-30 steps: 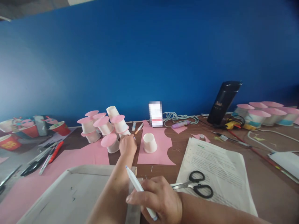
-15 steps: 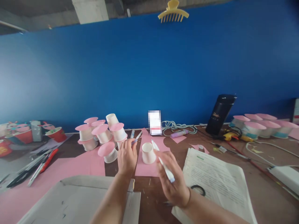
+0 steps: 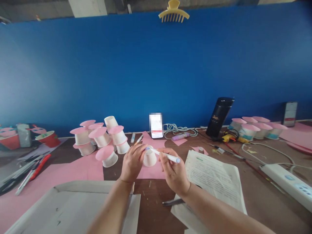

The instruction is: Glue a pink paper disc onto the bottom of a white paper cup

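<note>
My right hand (image 3: 174,170) grips a slim white marker pen (image 3: 172,158) with a pale purple end, its tip pointing left. The fingers of my left hand (image 3: 133,162) are closed on a small purple-blue pen cap (image 3: 147,148), which meets the marker's tip or is very close to it. Below and behind the marker, an upside-down or upright white paper cup (image 3: 149,158), partly hidden, stands on a pink paper sheet (image 3: 148,174). Left of my left hand are several white cups topped with pink paper discs (image 3: 104,152).
A phone (image 3: 156,126) leans at the blue wall. Printed sheets (image 3: 214,178) lie right, with a black flask (image 3: 219,117) and a power strip (image 3: 287,183) beyond. A white box lid (image 3: 80,208) is at front left, near craft knives (image 3: 36,169).
My right hand has turned the marker from steep to nearly level and brought its tip to the cap in my left hand. The view has shifted slightly right.
</note>
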`<act>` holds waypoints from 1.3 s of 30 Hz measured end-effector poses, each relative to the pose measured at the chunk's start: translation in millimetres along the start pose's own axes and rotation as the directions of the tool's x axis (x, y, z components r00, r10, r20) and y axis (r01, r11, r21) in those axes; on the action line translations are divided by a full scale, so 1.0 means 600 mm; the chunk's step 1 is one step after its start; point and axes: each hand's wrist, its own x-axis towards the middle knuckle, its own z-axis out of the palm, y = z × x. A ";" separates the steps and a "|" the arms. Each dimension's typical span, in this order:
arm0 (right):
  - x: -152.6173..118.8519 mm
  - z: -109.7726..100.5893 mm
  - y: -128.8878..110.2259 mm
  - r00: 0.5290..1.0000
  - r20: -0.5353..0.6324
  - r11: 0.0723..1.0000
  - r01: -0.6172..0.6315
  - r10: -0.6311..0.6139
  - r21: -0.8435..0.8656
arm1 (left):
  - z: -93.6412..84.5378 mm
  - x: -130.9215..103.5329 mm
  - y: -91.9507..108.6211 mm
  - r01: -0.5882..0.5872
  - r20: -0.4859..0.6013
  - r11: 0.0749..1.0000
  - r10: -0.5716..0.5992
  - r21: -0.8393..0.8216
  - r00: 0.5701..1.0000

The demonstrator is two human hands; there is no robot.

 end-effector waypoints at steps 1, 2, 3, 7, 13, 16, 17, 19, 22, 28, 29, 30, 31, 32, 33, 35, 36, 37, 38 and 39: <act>0.000 0.001 0.000 1.000 -0.001 1.000 0.007 -0.007 -0.001 | 0.000 0.000 0.001 0.000 0.002 1.000 0.000 0.002 1.000; -0.001 0.001 0.001 1.000 -0.004 1.000 0.009 -0.009 -0.002 | -0.001 0.001 0.002 -0.002 0.004 1.000 0.002 0.004 1.000; 0.000 0.002 0.001 1.000 -0.008 1.000 0.007 -0.007 -0.002 | -0.002 0.001 0.003 -0.007 0.006 1.000 0.007 0.005 1.000; 0.001 0.002 0.004 1.000 0.011 0.999 -0.029 0.029 0.019 | -0.005 0.003 0.008 -0.032 0.027 0.999 0.032 -0.011 0.999; 0.003 0.004 0.003 0.998 0.018 0.994 -0.066 0.065 0.084 | -0.008 0.006 0.011 -0.057 0.042 0.998 0.057 -0.005 0.998; 0.004 0.005 0.002 0.996 0.018 0.989 -0.090 0.089 0.116 | -0.007 0.006 0.012 -0.070 0.060 0.998 0.070 -0.003 0.996; 0.004 0.005 0.001 0.995 0.018 0.988 -0.096 0.095 0.119 | -0.007 0.005 0.012 -0.072 0.065 0.997 0.072 -0.004 0.995; 0.005 0.006 0.000 0.994 0.023 0.987 -0.109 0.107 0.122 | -0.006 0.004 0.015 -0.075 0.069 0.997 0.075 -0.007 0.995; 0.006 0.007 -0.004 0.992 0.026 0.985 -0.125 0.123 0.116 | -0.005 0.004 0.025 -0.075 0.073 0.997 0.076 -0.016 0.994; 0.007 0.003 -0.002 0.992 0.004 0.992 -0.123 0.123 0.036 | -0.009 0.009 0.048 -0.086 0.062 0.995 0.089 -0.048 0.994; 0.007 0.002 0.001 0.990 -0.004 0.990 -0.137 0.138 0.032 | -0.010 0.010 0.051 -0.080 0.071 0.996 0.083 -0.051 0.994; 0.008 0.001 0.003 0.989 -0.010 0.988 -0.150 0.151 0.031 | -0.010 0.011 0.054 -0.074 0.080 0.996 0.078 -0.053 0.994; 0.009 0.001 0.005 0.987 -0.013 0.987 -0.160 0.160 0.033 | -0.010 0.011 0.055 -0.070 0.086 0.996 0.074 -0.054 0.994; 0.010 0.000 0.008 0.986 -0.016 0.986 -0.164 0.165 0.037 | -0.010 0.012 0.057 -0.067 0.089 0.996 0.071 -0.056 0.993; 0.010 0.000 0.010 0.986 -0.018 0.986 -0.164 0.165 0.041 | -0.009 0.011 0.059 -0.063 0.090 0.996 0.068 -0.058 0.994; 0.010 0.001 0.012 0.987 -0.028 0.986 -0.158 0.159 0.048 | -0.008 0.010 0.061 -0.048 0.101 0.997 0.054 -0.066 0.993; 0.009 0.001 0.012 0.987 -0.033 0.987 -0.154 0.156 0.046 | -0.007 0.009 0.063 -0.038 0.109 0.997 0.046 -0.069 0.993; 0.008 0.001 0.011 0.988 -0.037 0.988 -0.148 0.150 0.042 | -0.006 0.009 0.064 -0.029 0.117 0.997 0.037 -0.073 0.992; 0.008 0.002 0.010 0.989 -0.036 0.989 -0.142 0.143 0.036 | -0.005 0.008 0.066 -0.021 0.121 0.997 0.031 -0.079 0.992; 0.007 0.002 0.008 0.990 -0.031 0.990 -0.136 0.137 0.029 | -0.005 0.008 0.067 -0.016 0.124 0.996 0.027 -0.085 0.992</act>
